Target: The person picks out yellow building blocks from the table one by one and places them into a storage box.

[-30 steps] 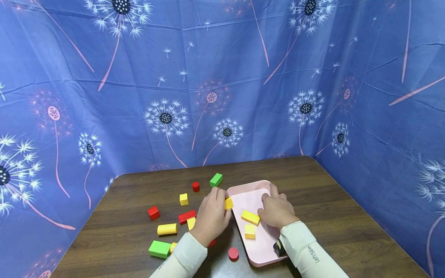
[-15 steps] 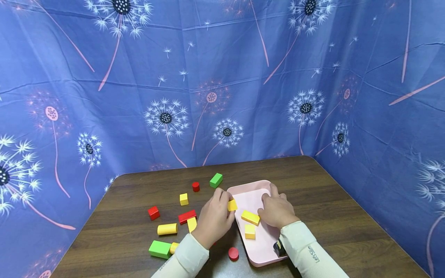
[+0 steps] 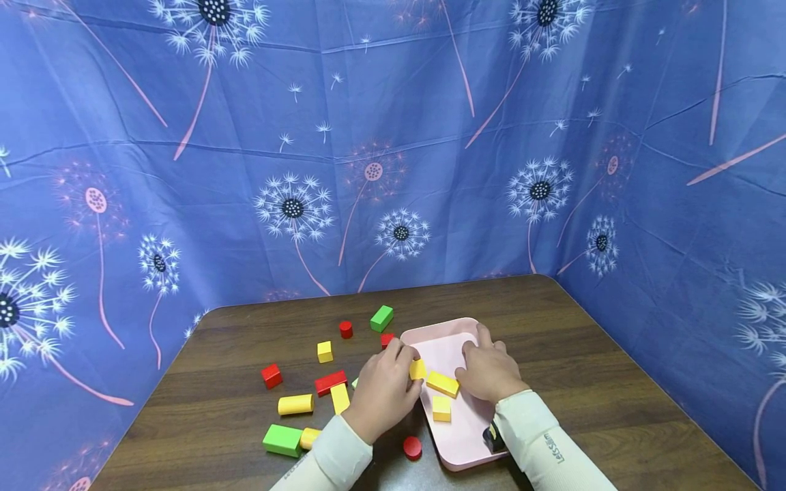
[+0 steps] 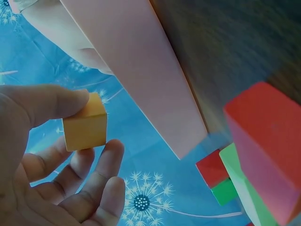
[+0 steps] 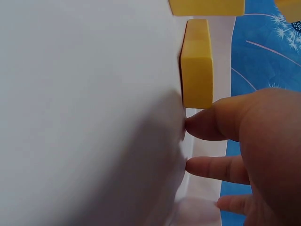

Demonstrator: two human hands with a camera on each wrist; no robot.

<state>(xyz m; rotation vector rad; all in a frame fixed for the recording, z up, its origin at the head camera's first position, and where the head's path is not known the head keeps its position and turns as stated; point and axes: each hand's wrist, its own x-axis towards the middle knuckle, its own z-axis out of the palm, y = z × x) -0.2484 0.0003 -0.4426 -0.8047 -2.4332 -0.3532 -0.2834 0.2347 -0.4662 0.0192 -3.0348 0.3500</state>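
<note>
My left hand (image 3: 383,392) pinches a small yellow cube (image 4: 85,129) between thumb and fingers. In the head view that cube overlaps the left edge of a pink tray (image 3: 430,332). Lying inside the tray are a yellow rectangular block (image 3: 443,384) and a second yellow cube (image 3: 441,409). My right hand (image 3: 490,374) rests at the tray's right side. In the right wrist view, its thumb and fingertips touch the tray floor, fairly straight, with the yellow block just beyond the thumb. Part of the tray's right rim is hidden beneath that hand and sleeve.
Left of the tray lie scattered blocks: a yellow cylinder (image 3: 295,405), a green block (image 3: 282,440), a red bar (image 3: 331,383) and several others. A red disc (image 3: 412,448) sits close to the tray's near left side. Blue dandelion-print cloth (image 3: 399,150) hangs behind the table.
My left hand has moved a little right and nearer, bringing the yellow cube over the tray's edge. A red block behind it has come into sight. The right hand has stayed put.
</note>
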